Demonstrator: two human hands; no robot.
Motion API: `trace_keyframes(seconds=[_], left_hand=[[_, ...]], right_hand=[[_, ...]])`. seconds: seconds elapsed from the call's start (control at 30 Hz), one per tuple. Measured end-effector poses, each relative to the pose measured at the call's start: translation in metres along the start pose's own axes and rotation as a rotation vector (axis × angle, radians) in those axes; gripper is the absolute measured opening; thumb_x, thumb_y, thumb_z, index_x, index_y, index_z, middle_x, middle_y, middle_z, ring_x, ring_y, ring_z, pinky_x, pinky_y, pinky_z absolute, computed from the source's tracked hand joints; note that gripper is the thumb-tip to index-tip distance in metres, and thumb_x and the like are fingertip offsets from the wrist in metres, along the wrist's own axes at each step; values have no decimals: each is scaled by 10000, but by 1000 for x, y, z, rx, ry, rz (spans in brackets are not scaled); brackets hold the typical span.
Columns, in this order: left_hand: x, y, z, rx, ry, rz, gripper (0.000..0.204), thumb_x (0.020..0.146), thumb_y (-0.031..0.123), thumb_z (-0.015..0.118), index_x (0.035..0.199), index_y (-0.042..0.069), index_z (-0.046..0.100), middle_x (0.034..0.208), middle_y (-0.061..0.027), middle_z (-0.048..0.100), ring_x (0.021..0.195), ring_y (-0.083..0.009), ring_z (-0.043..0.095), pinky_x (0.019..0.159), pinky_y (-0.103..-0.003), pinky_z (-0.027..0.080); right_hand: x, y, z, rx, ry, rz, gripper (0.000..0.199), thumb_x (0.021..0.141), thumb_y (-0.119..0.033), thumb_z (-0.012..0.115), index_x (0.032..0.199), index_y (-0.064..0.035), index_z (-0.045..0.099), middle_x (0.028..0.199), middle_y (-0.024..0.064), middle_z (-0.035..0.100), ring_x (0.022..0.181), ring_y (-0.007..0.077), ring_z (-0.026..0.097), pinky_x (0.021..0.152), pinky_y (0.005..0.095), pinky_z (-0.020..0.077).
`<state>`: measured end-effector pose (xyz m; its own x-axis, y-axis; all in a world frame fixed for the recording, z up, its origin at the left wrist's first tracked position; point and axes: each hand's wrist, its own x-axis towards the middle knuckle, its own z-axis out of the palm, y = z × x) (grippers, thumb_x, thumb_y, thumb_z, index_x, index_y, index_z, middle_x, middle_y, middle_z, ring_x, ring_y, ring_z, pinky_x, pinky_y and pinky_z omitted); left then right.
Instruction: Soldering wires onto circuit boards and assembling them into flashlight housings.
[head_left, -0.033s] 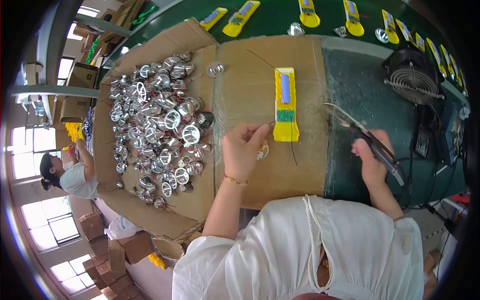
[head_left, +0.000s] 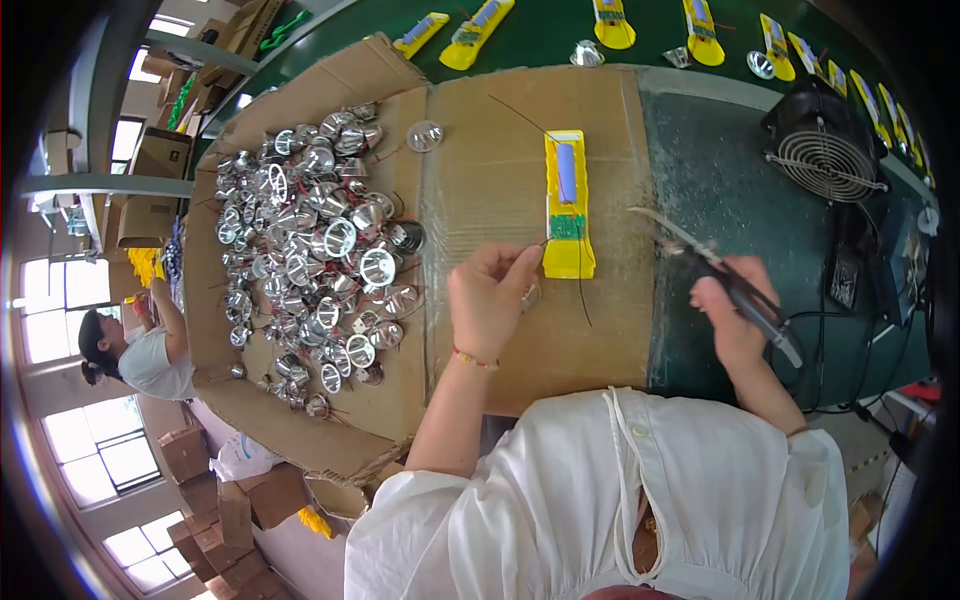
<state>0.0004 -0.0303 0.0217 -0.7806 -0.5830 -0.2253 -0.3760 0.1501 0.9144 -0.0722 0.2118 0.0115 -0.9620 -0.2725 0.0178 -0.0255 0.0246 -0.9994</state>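
On the cardboard sheet lies a yellow plastic housing [head_left: 570, 262] holding a blue battery cell [head_left: 567, 174] and a small green circuit board [head_left: 567, 227]. One dark wire runs up and left from the housing, another hangs down past its lower end. At its lower left side, my left hand [head_left: 487, 305] pinches a thin dark wire close to the board. A shiny reflector cup [head_left: 531, 297] is partly hidden behind those fingers. To the right, my right hand [head_left: 738, 312] is wrapped round a black-handled soldering iron [head_left: 752, 312], its thin tip pointing left, apart from the board.
A cardboard box [head_left: 330, 440] full of silvery reflector cups [head_left: 340, 237] stands at left. One loose clear-rimmed cup [head_left: 425, 136] lies beside it. More yellow housings [head_left: 704, 45] line the far edge. A black fan [head_left: 825, 160] and cables are at right. Another person [head_left: 150, 355] works far left.
My right hand has brought the soldering iron a little to the left, its tip closer to the housing. My left hand still pinches the wire, almost unmoved.
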Motion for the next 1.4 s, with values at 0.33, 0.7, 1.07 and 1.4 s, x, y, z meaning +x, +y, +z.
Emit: trace_keyframes(seconds=[0.33,0.7,1.07,1.4], left_hand=[[8,-21,21,63,27,159,172,773,113,667,707,-30,597,711,-64,555,547,-91,528,482,-227,414],[10,-10,23,13,5,87,174,760,89,650,667,-41,581,700,-65,553,486,-91,514,441,-234,402],[13,-11,24,27,4,49,178,751,98,653,662,-41,585,708,-68,566,539,-100,545,504,-234,431],[13,-13,23,44,11,48,175,744,101,657,667,-41,588,688,-66,565,537,-95,531,512,-234,431]], right_hand=[[2,13,40,13,-50,-37,145,768,-86,667,822,-7,557,648,10,582,578,37,511,520,195,410],[7,12,45,82,-49,63,165,779,-102,663,839,-7,543,665,36,604,597,49,544,538,194,432],[8,17,40,31,-93,32,175,787,-111,656,843,0,533,661,47,600,588,67,558,529,202,455],[5,8,39,135,-51,59,178,801,-115,642,860,2,522,692,76,602,591,87,574,530,211,486]])
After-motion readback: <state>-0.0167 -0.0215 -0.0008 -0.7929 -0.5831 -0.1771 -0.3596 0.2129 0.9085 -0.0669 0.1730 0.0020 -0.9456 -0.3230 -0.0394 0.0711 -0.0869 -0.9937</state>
